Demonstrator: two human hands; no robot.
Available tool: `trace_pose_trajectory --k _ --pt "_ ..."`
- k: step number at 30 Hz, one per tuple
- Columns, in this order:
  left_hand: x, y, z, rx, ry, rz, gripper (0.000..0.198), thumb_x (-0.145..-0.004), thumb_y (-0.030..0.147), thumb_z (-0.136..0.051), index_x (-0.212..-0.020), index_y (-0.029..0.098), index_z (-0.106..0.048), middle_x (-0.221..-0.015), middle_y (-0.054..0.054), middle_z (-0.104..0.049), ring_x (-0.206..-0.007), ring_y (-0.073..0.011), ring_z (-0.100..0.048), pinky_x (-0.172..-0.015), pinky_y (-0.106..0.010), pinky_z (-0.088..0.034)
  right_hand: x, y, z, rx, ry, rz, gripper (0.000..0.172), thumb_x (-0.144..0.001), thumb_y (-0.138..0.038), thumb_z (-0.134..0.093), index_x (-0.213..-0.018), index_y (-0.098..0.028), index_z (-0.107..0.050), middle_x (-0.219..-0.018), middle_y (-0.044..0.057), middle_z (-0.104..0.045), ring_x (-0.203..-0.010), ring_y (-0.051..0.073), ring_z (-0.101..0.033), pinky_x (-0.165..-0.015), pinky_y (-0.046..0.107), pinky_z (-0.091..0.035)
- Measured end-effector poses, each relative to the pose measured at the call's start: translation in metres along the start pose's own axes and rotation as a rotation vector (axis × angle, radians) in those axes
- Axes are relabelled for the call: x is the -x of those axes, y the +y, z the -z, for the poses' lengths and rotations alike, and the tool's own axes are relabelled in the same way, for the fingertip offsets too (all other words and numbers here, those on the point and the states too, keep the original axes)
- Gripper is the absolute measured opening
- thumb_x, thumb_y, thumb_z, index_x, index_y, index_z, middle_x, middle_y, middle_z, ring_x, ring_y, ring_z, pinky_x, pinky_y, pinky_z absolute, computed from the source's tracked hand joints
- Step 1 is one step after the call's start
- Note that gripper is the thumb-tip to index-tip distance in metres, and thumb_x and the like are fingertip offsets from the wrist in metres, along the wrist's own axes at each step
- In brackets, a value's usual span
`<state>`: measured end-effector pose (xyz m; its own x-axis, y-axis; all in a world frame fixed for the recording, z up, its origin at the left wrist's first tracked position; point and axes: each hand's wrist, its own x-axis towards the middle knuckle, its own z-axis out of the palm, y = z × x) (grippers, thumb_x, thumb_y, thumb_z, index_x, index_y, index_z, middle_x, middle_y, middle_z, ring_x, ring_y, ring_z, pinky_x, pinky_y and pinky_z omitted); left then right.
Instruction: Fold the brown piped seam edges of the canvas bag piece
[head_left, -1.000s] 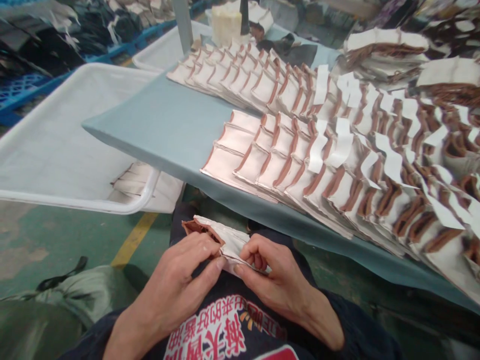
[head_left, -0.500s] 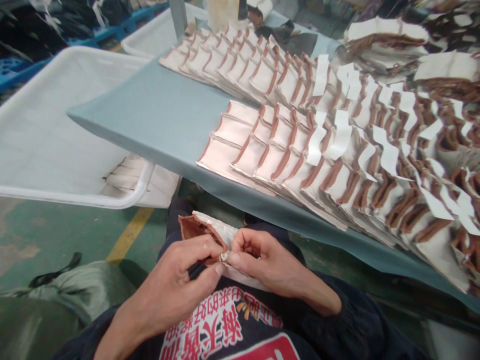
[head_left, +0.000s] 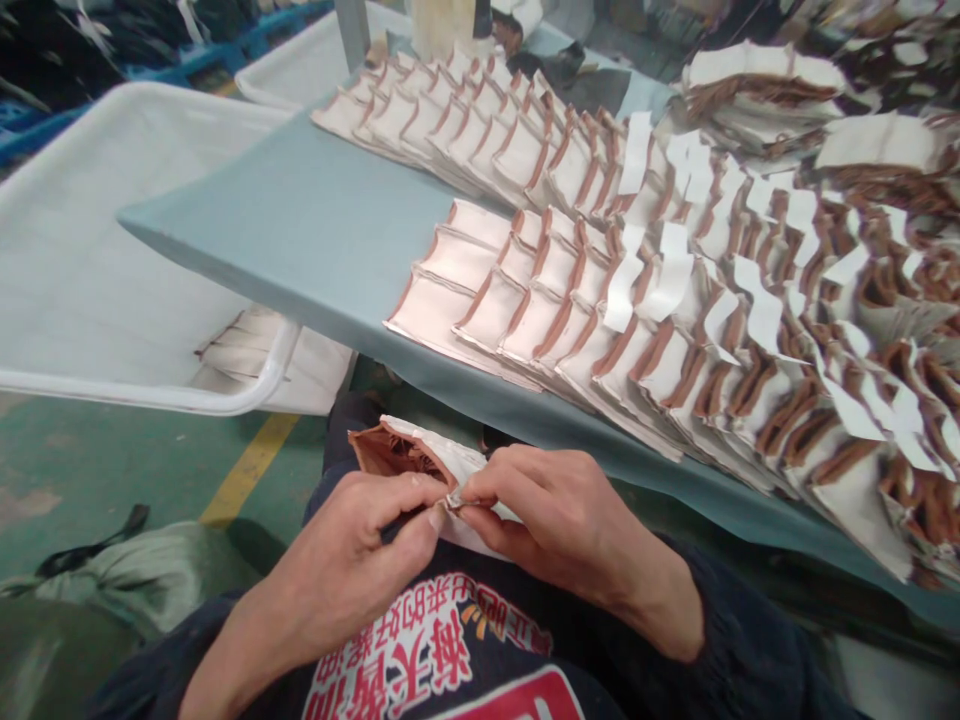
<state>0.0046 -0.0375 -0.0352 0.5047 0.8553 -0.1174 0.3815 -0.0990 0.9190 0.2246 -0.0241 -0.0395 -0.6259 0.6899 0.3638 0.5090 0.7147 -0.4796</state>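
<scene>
Over my lap I hold a sewn fabric piece (head_left: 409,450), pale cream outside and reddish brown inside, with its brown side gaping to the left. My left hand (head_left: 360,550) pinches the near corner of its edge between thumb and forefinger. Right against it, my right hand (head_left: 551,525) grips the same corner with thumb and fingertips. Between the fingertips a small pale bit shows, too small to name. The lower part of the fabric piece is hidden behind my hands.
A blue-grey table (head_left: 247,220) ahead bears overlapping rows of similar cream and brown pieces (head_left: 465,260), some with white paper strips (head_left: 626,280). At left stands a white plastic bin (head_left: 90,250) with pieces in it. A green sack (head_left: 150,590) sits on the floor.
My right hand's fingers have closed in and straightened onto the corner, and its wrist has turned. The left hand keeps its pinch. The view has shifted slightly.
</scene>
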Motion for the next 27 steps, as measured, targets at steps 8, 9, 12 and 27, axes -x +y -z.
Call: trace_pose_trajectory --k 8,9,12,27 --pt "-0.005 0.004 -0.021 -0.068 0.242 -0.022 0.026 -0.093 0.015 -0.052 -0.081 0.019 -0.075 -0.071 0.004 -0.077 -0.064 -0.0116 -0.073 -0.064 -0.021 -0.048 0.003 -0.006 -0.006 0.006 0.058 -0.107 0.016 -0.097 -0.013 -0.056 -0.085 -0.021 -0.063 -0.071 -0.001 -0.069 -0.063 0.014 -0.062 -0.059 0.027 -0.042" --pt "-0.006 0.003 -0.021 -0.049 0.257 -0.009 0.025 -0.092 0.015 -0.053 -0.079 0.019 -0.075 -0.070 0.004 -0.077 -0.063 -0.0115 -0.072 -0.063 -0.021 -0.048 0.003 -0.008 -0.009 -0.062 0.071 -0.186 0.014 -0.094 -0.012 -0.057 -0.084 -0.021 -0.062 -0.071 -0.001 -0.069 -0.062 0.013 -0.061 -0.060 0.026 -0.042" --pt "-0.006 0.002 -0.022 0.048 0.251 0.055 0.026 -0.091 0.018 -0.054 -0.072 0.018 -0.073 -0.066 0.003 -0.073 -0.059 -0.0117 -0.066 -0.059 -0.021 -0.048 0.003 -0.015 -0.018 -0.319 0.065 -0.501 0.010 -0.086 -0.016 -0.058 -0.078 -0.023 -0.057 -0.067 -0.003 -0.065 -0.058 0.011 -0.058 -0.057 0.023 -0.042" --pt "-0.003 -0.004 -0.018 0.148 0.094 -0.071 0.026 -0.093 0.020 -0.053 -0.073 0.016 -0.070 -0.063 0.002 -0.067 -0.057 -0.0106 -0.060 -0.058 -0.020 -0.043 0.010 -0.021 -0.013 -0.591 0.072 -0.549 0.007 -0.082 -0.016 -0.063 -0.078 -0.022 -0.061 -0.067 -0.004 -0.066 -0.057 0.010 -0.055 -0.054 0.020 -0.043"
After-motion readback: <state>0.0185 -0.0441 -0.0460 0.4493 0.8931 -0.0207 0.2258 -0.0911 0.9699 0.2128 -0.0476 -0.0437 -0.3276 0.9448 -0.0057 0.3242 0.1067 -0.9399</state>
